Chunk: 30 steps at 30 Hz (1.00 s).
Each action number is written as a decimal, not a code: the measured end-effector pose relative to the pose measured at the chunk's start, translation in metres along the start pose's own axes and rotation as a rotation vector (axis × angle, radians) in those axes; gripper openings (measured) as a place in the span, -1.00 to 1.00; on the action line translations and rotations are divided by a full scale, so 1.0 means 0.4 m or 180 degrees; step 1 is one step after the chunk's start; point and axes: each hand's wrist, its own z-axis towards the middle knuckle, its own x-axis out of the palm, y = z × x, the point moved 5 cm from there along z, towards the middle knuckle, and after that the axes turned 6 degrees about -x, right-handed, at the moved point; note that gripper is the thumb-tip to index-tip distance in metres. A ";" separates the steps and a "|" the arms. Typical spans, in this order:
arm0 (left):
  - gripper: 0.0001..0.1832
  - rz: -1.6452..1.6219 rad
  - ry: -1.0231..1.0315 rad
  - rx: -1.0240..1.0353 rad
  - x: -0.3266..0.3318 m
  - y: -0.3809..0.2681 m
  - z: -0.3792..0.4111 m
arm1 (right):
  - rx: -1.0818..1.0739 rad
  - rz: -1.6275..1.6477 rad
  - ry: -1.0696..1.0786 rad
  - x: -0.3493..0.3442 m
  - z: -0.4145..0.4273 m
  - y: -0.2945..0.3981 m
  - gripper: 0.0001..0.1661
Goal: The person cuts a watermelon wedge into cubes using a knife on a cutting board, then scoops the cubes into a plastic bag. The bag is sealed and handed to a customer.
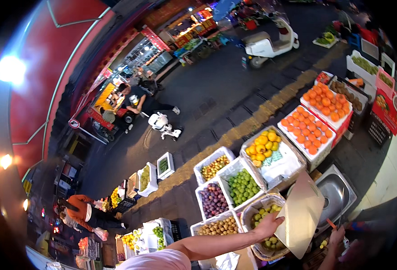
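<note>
My left hand [269,225] grips the edge of a flat pale board [301,216], tilted above a wicker basket [245,219] of yellow-green fruit. The board hides part of the basket. At the lower right my right hand [336,235] is closed on the orange handle of a thin tool [331,222], perhaps a knife, beside a stainless steel sink [333,192]. White crates of green fruit [242,185], plums [213,200] and small brown round fruit [220,226] stand beside the basket. Just beyond, a lined box holds yellow persimmons [262,146].
Boxes of orange persimmons [306,130] stand beyond the sink. More produce crates [148,179] line the kerb. In the street, a person [139,98] bends near a small white robot [163,125]; a white scooter [269,44] is parked. Another person [80,211] holds bags at lower left.
</note>
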 end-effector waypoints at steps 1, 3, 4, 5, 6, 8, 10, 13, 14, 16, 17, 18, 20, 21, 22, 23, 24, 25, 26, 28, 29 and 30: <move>-0.60 -0.0019 -0.0003 0.0191 0.001 -0.008 -0.015 | -0.0242 0.0020 -0.0216 -0.002 0.012 0.048 -0.74; -0.56 0.0183 0.0044 0.0282 -0.020 -0.025 -0.049 | -0.0298 0.2095 -0.0560 0.010 -0.013 0.163 -0.67; -0.55 0.0288 0.0003 0.0337 -0.023 -0.047 -0.075 | -0.0133 0.2014 -0.0530 -0.025 -0.033 0.234 -0.59; -0.54 0.0395 -0.0038 0.0390 -0.030 -0.070 -0.101 | -0.0957 0.0785 -0.0604 -0.008 -0.033 0.220 -0.48; -0.53 0.0306 0.0153 0.0239 -0.041 -0.103 -0.141 | -0.0936 0.0575 -0.0541 -0.036 -0.057 0.246 -0.49; -0.51 0.0435 -0.0170 0.0445 -0.064 -0.088 -0.193 | -0.0858 0.0560 -0.0432 -0.094 -0.097 0.316 -0.51; -0.50 0.0333 -0.0328 0.0472 -0.112 -0.075 -0.237 | -0.0898 0.0478 -0.0339 -0.152 -0.164 0.355 -0.54; -0.61 -0.0539 -0.0057 0.0644 -0.144 0.014 -0.219 | -0.1119 0.0280 -0.0196 -0.199 -0.215 0.468 -0.57; -0.65 -0.0803 -0.0180 0.0552 -0.165 0.091 -0.215 | -0.1271 0.0116 -0.0038 -0.197 -0.242 0.516 -0.58; -0.66 -0.0854 -0.0191 0.0526 -0.204 -0.021 -0.384 | -0.1340 -0.0097 -0.0131 -0.267 -0.273 0.561 -0.60; -0.66 -0.0631 0.0150 0.0624 -0.168 -0.128 -0.423 | -0.1119 -0.0132 -0.0484 -0.372 -0.272 0.522 -0.61; -0.66 -0.0284 0.0008 0.0999 -0.159 -0.131 -0.413 | -0.1018 -0.0249 -0.0593 -0.427 -0.286 0.498 -0.62; -0.60 -0.0108 -0.0461 0.1037 -0.256 -0.073 -0.495 | -0.1146 -0.0619 -0.0311 -0.383 -0.332 0.498 -0.64; -0.55 -0.0178 -0.0525 0.0964 -0.319 -0.077 -0.590 | -0.1206 -0.0822 -0.0265 -0.375 -0.366 0.519 -0.65; -0.46 -0.0280 -0.0501 0.0965 -0.373 -0.071 -0.660 | -0.1188 -0.1057 -0.0264 -0.394 -0.402 0.531 -0.66; -0.36 -0.0353 -0.0452 0.0973 -0.415 -0.075 -0.726 | -0.1141 -0.1259 -0.0235 -0.409 -0.436 0.551 -0.67; -0.35 -0.0456 -0.0604 0.1204 -0.435 -0.127 -0.835 | -0.0955 -0.1475 -0.0226 -0.445 -0.474 0.533 -0.68; -0.36 -0.0610 -0.0451 0.0873 -0.452 -0.102 -0.880 | -0.0798 -0.1662 -0.0121 -0.462 -0.514 0.524 -0.69; -0.39 -0.1197 -0.0219 0.0969 -0.452 -0.088 -0.948 | -0.0656 -0.1779 0.0069 -0.467 -0.562 0.505 -0.70; -0.59 -0.1702 0.0217 0.1323 -0.411 0.006 -0.936 | -0.0793 -0.1379 0.0031 -0.562 -0.595 0.356 -0.64; -0.59 -0.1612 0.0051 0.1227 -0.530 0.054 -1.004 | 0.0306 0.0564 -0.0099 -0.449 -0.773 0.557 -0.76; -0.60 -0.1627 0.0386 0.1132 -0.524 0.102 -1.044 | 0.0421 0.2030 0.0186 -0.445 -0.852 0.442 -0.79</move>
